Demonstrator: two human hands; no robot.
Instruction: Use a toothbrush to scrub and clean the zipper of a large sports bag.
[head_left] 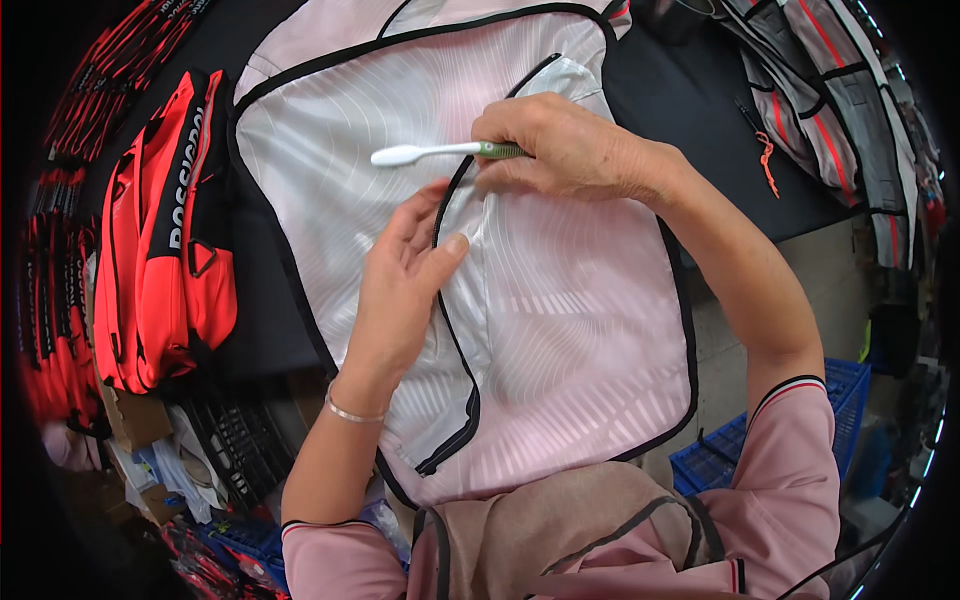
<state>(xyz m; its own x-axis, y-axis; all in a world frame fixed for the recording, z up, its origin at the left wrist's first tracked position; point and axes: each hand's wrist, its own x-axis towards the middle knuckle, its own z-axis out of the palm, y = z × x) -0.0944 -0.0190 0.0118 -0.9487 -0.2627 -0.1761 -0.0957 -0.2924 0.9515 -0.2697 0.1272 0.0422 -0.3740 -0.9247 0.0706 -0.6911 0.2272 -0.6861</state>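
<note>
A large pale pink and silvery fabric panel (580,370) with black binding lies spread before me, partly over my lap. A long slit edged with a black zipper (457,360) runs down its middle. My left hand (405,270) grips the zipper edge, thumb on top and fingers at the far side. My right hand (570,150) is closed around the green grip of a toothbrush (430,152), whose white head points left above the panel. Its fingertips are close to the upper part of the zipper; whether they also pinch the fabric, I cannot tell.
Left on the dark table (270,310) stands a red and black bag (165,240), with stacked red pieces (60,270) beyond. Grey bags with red stripes (830,100) lie at the far right, near a black tool with orange cord (765,150). A blue crate (850,400) sits low right.
</note>
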